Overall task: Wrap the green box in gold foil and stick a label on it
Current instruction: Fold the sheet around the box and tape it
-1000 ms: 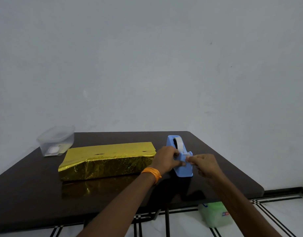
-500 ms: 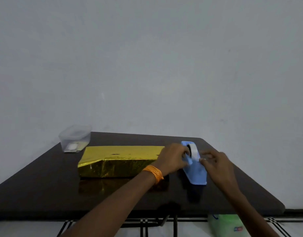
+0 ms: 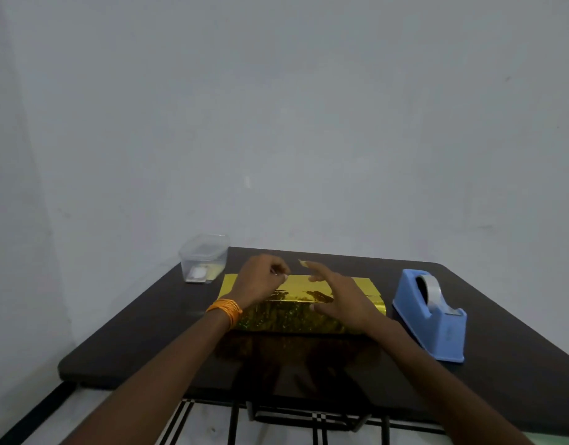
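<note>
- On the dark table [image 3: 148, 332] straight ahead of you, the gold-wrapped box [image 3: 296, 316] lies flat with its long axis running left to right, across your reach. No green shows through the foil.
- Your left hand [image 3: 260, 282] hovers over the box's left half with its fingers curled. Thumb and forefinger pinch what looks like a small strip of tape [image 3: 279, 274], though it is too small to be sure.
- Your right hand [image 3: 341, 300] is over the right half, fingers [image 3: 312, 268] straight and spread, gripping nothing. Its index tip comes close to the left hand's pinch.
- A foil seam [image 3: 293, 290] runs along the top face, parallel to the long axis and directly below the gap between your hands. The coming move looks like a short drop rather than a reach, with the strip laid across that seam.
- Your left hand carries the strip and is nearer the seam; the right is free to press it flat.
- To the right, apart from the box, sits the blue tape dispenser [image 3: 434, 319]. A clear container [image 3: 204, 258] stands at the far left corner.
- I see no label on the box yet.
</note>
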